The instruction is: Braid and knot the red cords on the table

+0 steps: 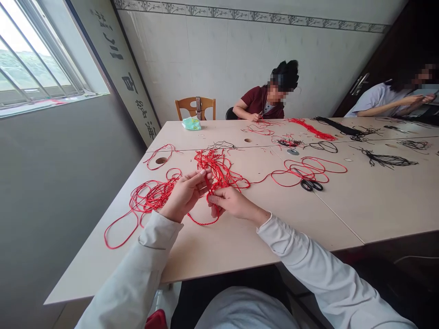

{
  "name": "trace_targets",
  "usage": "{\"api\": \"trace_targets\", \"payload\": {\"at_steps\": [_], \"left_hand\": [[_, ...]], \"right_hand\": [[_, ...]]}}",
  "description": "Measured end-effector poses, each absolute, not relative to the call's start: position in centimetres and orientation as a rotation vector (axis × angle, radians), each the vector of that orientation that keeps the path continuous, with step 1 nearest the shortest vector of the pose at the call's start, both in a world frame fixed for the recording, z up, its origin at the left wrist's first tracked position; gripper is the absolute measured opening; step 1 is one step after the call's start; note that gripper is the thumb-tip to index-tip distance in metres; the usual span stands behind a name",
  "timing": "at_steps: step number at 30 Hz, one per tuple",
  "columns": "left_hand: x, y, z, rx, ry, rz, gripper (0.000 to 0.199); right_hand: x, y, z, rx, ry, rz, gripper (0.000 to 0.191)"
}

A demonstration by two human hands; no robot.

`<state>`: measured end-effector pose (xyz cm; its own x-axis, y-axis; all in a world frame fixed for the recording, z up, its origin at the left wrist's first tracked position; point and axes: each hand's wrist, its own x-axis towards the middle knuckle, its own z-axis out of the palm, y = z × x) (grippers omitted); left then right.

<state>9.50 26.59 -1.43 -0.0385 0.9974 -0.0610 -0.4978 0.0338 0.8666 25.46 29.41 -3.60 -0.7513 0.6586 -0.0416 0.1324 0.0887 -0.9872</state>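
Both hands meet over the near left part of the table, close together on a braided red cord point(203, 223) whose lower loop hangs toward me. My left hand point(192, 187) pinches the cord between thumb and fingers. Just right of it and a little lower, my right hand point(228, 201) grips the same cord, thumb on top. Behind them lies a heap of braided red cords point(216, 164). To the left of my left hand is a loose tangle of thin red cord point(154, 194). The exact crossing of strands between my fingers is too small to make out.
Black-handled scissors point(311, 184) lie to the right among loops of red cord point(329, 167). Black cord bundles point(387, 157) lie farther right. A green-white packet point(191, 123) sits by the far edge. Two people work across the table point(274, 237); a wooden chair point(195, 107) stands behind it.
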Motion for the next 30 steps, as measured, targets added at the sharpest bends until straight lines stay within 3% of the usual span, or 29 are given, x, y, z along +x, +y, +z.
{"api": "trace_targets", "payload": {"at_steps": [5, 11, 15, 21, 26, 30], "left_hand": [[9.6, 26.6, -1.3, 0.774, 0.827, 1.427, 0.008], [9.8, 26.3, -0.9, 0.823, 0.844, 1.384, 0.010], [10.0, 26.0, -0.9, 0.879, 0.839, 1.326, 0.015], [10.1, 26.2, -1.4, 0.932, 0.879, 1.269, 0.021], [10.0, 26.1, -1.5, 0.936, 0.894, 1.289, 0.022], [10.2, 26.1, -1.6, 0.953, 0.905, 1.278, 0.023]], "right_hand": [[28.3, 31.6, -2.4, -0.756, -2.125, 1.261, 0.034], [36.5, 38.6, -0.6, -1.308, -2.572, 0.275, 0.021], [38.2, 39.7, -1.5, -1.407, -2.828, -0.040, 0.018], [36.4, 39.6, -2.3, -1.509, -2.931, -0.035, 0.012], [36.9, 40.2, -2.0, -1.553, -2.879, 0.132, 0.023], [37.1, 39.8, -1.6, -1.533, -2.821, 0.268, 0.021]]}}
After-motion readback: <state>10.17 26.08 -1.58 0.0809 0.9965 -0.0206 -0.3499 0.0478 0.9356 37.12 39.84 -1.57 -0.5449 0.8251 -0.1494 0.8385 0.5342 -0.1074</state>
